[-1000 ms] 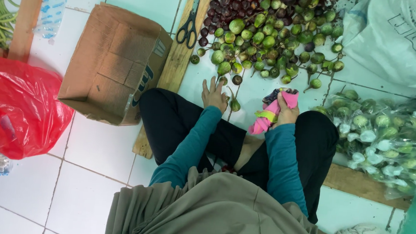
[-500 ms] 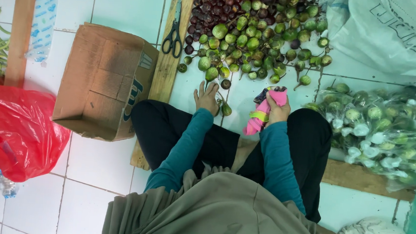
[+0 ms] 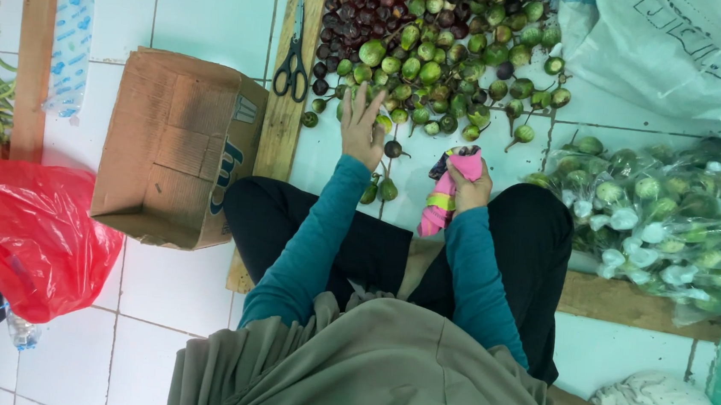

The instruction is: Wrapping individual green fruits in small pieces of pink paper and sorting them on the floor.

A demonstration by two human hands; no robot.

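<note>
Left hand [image 3: 360,125] has reached forward — fingers spread, holding nothing — onto the eggplants [image 3: 441,54] ahead; right hand [image 3: 470,185] grips a pink bag [image 3: 447,196] beside it.

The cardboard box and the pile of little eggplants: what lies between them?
In the head view, a wooden plank with black scissors on it.

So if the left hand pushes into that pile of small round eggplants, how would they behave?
The small round eggplants would probably roll and scatter: they are rounded and lie loose on smooth tile. They look firm and glossy, so perhaps slippery under the left hand. The stems may catch and limit rolling somewhat.
</note>
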